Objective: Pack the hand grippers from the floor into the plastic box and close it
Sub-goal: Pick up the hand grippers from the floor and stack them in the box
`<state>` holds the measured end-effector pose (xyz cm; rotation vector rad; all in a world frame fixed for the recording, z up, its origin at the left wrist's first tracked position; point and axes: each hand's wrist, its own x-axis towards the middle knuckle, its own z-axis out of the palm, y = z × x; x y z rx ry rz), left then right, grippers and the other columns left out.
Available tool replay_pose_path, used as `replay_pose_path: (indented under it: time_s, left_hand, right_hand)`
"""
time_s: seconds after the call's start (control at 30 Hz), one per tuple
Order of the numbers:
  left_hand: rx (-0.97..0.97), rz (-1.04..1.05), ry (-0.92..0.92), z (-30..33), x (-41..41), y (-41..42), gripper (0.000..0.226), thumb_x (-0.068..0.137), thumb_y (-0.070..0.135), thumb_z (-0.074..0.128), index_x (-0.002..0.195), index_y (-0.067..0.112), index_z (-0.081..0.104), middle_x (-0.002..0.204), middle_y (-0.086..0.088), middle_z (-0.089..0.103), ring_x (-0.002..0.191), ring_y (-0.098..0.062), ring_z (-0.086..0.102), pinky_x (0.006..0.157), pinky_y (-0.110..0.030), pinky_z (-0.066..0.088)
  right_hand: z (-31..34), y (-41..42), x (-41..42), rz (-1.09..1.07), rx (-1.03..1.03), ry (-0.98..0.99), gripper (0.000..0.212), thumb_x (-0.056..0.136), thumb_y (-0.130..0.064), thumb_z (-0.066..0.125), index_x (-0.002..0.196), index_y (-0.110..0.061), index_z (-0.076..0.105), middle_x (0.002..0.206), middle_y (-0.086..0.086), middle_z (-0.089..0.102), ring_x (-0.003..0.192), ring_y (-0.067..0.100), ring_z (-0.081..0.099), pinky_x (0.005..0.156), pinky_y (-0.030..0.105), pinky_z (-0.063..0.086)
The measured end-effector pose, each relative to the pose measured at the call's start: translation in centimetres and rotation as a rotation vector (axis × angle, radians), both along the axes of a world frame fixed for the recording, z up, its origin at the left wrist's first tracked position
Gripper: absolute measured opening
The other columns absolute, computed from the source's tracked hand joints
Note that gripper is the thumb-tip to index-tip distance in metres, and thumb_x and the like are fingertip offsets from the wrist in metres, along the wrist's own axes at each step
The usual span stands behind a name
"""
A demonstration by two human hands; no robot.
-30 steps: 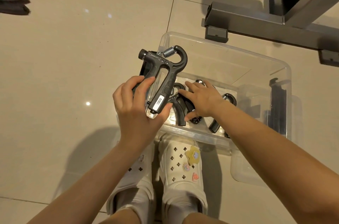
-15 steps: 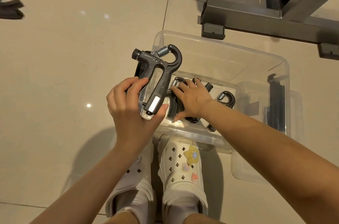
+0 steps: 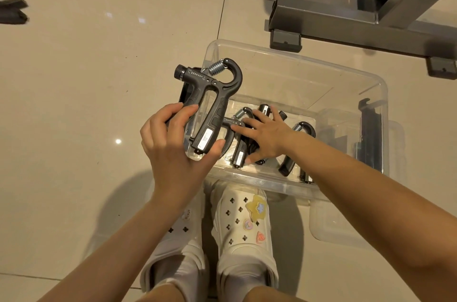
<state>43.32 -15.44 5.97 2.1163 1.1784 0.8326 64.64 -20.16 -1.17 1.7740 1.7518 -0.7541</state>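
Seen from above, a person's left hand [image 3: 173,151] grips a black hand gripper [image 3: 210,104] by its handles, holding it above the near-left corner of a clear plastic box [image 3: 296,74] on the tiled floor [image 3: 74,104]. The right hand [image 3: 265,137], fingers spread and straight, presses on other hand grippers [image 3: 238,153] lying inside the box. White clogs [image 3: 243,225] stand just beside the box's near wall. A metal frame [image 3: 346,24] sits beyond it.

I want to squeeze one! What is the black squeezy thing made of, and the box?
The hand gripper in the left hand looks like matte black plastic, with a shiny coiled metal spring on top. The plastic box looks like clear, glossy plastic: the floor tiles show through its walls.
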Motion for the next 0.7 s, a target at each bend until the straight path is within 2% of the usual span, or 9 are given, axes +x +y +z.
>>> replay_pose_path:
  time_s: [0.13,0.2,0.27,0.33,0.47,0.6,0.7]
  left_hand:
    - [-0.009,0.001,-0.003,0.0,0.0,0.0,0.059,0.071,0.050,0.066,0.123,0.030,0.046,0.126,-0.004,0.047,0.117,-0.018,0.033,0.094,-0.051,0.039]
    - [-0.011,0.005,-0.003,-0.1,0.1,0.0,0.059,0.071,0.051,0.066,0.123,0.030,0.046,0.126,-0.004,0.047,0.117,-0.017,0.033,0.094,-0.052,0.039]
    - [-0.022,0.012,-0.003,-0.1,0.1,0.0,0.059,0.070,0.051,0.065,0.123,0.031,0.046,0.126,-0.004,0.047,0.117,-0.014,0.032,0.095,-0.052,0.038]
    - [-0.030,0.013,-0.001,0.0,0.1,0.0,0.059,0.070,0.051,0.065,0.123,0.031,0.046,0.126,-0.004,0.046,0.117,-0.009,0.029,0.096,-0.052,0.038]
    - [-0.019,0.004,0.003,0.0,0.1,0.0,0.058,0.071,0.050,0.065,0.122,0.031,0.046,0.126,-0.005,0.046,0.118,-0.014,0.031,0.095,-0.054,0.039]
    - [-0.022,0.005,-0.002,0.0,0.1,-0.1,0.058,0.071,0.049,0.066,0.123,0.031,0.046,0.127,-0.004,0.046,0.119,-0.016,0.032,0.095,-0.053,0.038]
    - [-0.031,0.008,-0.008,0.1,0.1,-0.2,0.059,0.070,0.049,0.066,0.123,0.031,0.047,0.127,-0.003,0.046,0.118,-0.020,0.034,0.095,-0.052,0.038]
  right_hand:
    - [0.9,-0.1,0.8,0.042,-0.064,0.045,0.086,0.082,-0.071,0.045,0.149,-0.042,-0.002,0.160,0.000,-0.004,0.146,0.026,-0.011,0.111,0.061,-0.012]
    - [1.3,0.3,1.0,0.048,-0.002,0.051,0.084,0.085,-0.065,0.047,0.149,-0.039,0.000,0.160,-0.001,-0.001,0.146,0.024,-0.006,0.113,0.059,-0.009]
    - [1.3,0.9,0.6,-0.046,0.095,0.077,0.086,0.085,-0.061,0.051,0.149,-0.038,-0.002,0.160,0.002,-0.002,0.146,0.026,-0.004,0.115,0.056,-0.005]
    - [0.9,1.6,-0.6,-0.150,0.081,0.086,0.090,0.083,-0.063,0.053,0.149,-0.040,-0.005,0.159,0.005,-0.010,0.145,0.032,-0.008,0.115,0.057,-0.003]
    - [0.0,2.1,-1.9,-0.189,0.002,0.073,0.100,0.078,-0.059,0.064,0.148,-0.042,-0.005,0.159,0.004,-0.013,0.144,0.035,-0.012,0.112,0.063,-0.003]
    - [0.0,1.4,-0.9,-0.083,-0.008,0.068,0.104,0.077,-0.051,0.069,0.147,-0.044,-0.007,0.158,0.000,-0.017,0.144,0.031,-0.015,0.111,0.063,-0.005]
    - [0.8,0.9,-1.1,-0.113,0.013,0.116,0.093,0.082,-0.049,0.064,0.149,-0.041,0.000,0.159,0.000,-0.015,0.146,0.028,-0.010,0.112,0.060,-0.007]
